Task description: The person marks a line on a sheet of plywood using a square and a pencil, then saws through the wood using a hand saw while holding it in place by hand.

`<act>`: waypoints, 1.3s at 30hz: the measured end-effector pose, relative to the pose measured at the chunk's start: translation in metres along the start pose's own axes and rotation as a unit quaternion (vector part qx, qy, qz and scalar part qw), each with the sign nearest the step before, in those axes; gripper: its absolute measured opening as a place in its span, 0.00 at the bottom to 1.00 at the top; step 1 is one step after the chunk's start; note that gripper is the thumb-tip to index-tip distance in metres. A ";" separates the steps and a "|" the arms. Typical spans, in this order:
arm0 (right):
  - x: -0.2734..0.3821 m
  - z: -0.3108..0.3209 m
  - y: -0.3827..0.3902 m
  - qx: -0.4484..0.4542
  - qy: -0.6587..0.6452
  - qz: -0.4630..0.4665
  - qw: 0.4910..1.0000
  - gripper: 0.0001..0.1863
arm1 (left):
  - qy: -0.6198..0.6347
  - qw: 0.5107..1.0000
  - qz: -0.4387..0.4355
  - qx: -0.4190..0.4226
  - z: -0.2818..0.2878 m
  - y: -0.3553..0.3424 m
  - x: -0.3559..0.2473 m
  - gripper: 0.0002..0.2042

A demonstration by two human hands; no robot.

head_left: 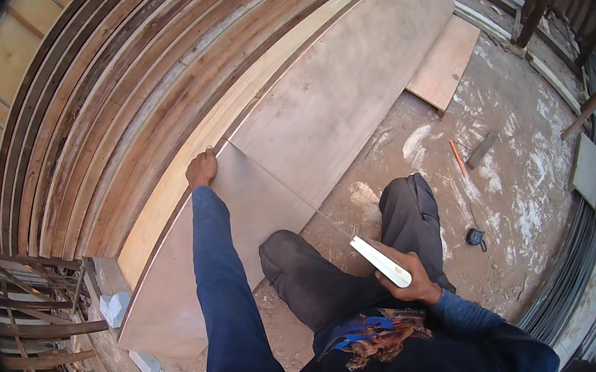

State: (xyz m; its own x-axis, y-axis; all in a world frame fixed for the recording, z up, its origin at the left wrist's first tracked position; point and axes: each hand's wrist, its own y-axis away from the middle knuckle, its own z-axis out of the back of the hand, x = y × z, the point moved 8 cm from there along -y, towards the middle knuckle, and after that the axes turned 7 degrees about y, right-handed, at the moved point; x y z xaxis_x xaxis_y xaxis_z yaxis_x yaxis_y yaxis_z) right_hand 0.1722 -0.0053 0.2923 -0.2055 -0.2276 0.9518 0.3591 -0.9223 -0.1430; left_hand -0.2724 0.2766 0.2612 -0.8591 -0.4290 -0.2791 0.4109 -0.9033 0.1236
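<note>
A long wooden panel [343, 69] lies slanted in front of my knees. My left hand [201, 169] grips its far edge, fingers closed over it. Low on the right, my right hand [415, 276] is wrapped around the pale handle of a handsaw [382, 261]. The thin blade points away from me, up toward the panel. A straight, thin line crosses the panel from the near edge to the far edge, in line with the blade; where blade ends and line begins I cannot tell.
Stacked planks [151, 77] stand behind the panel. On the floor at right lie an orange pencil [457, 157], a flat grey-bladed tool [483, 150] and a black tape measure [475, 238]. A smaller board [447, 63] rests beyond; metal rods [565, 272] line the right edge. Pale blocks [114, 309] sit left.
</note>
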 end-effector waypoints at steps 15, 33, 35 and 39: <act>-0.027 -0.045 -0.111 -0.028 0.022 0.054 0.998 0.37 | 0.036 0.999 0.007 -0.022 -0.004 0.017 -0.006 0.37; -0.027 -0.023 -0.045 -0.013 0.045 0.079 0.996 0.36 | 0.082 0.996 0.008 -0.030 -0.004 0.028 -0.005 0.42; -0.009 0.004 0.018 0.009 0.035 0.008 0.999 0.35 | 0.063 0.997 0.017 -0.039 0.003 0.027 0.002 0.42; -0.026 -0.029 -0.045 0.040 0.012 0.011 0.999 0.35 | 0.019 0.998 0.032 -0.042 0.011 0.034 0.004 0.40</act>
State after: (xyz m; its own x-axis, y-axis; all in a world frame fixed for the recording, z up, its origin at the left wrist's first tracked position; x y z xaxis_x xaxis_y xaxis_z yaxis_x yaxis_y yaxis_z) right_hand 0.1351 0.0327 0.2659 -0.2172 -0.2561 0.9419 0.4352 -0.8891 -0.1414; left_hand -0.2652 0.2438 0.2750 -0.8186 -0.4840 -0.3093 0.4906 -0.8692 0.0618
